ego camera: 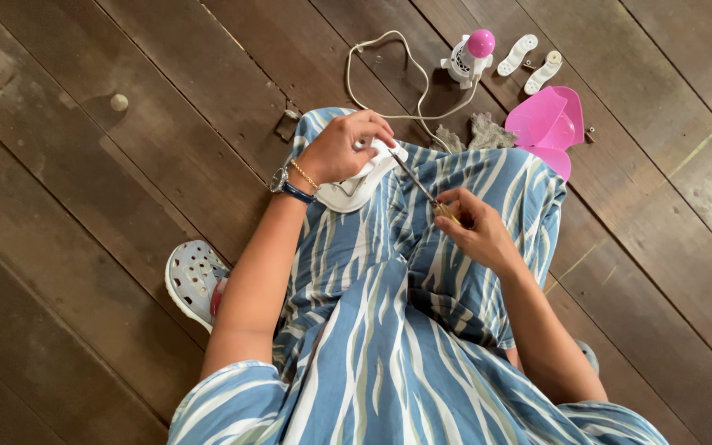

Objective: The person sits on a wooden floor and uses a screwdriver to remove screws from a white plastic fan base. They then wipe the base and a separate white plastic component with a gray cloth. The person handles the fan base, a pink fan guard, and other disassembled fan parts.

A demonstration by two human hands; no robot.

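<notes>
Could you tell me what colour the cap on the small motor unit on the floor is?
Pink, on the white motor unit; the head view shows it.

White plastic casing (356, 185) — curved, shell-like, resting on the lap against blue striped cloth, gripped from above by the left hand (339, 148) with fingers curled over its upper edge. Screwdriver (419, 183) — thin metal shaft with a yellowish handle, slanted from lower right up to the casing, tip touching its right side. Handle pinched between fingertips of the right hand (475, 227).
</notes>
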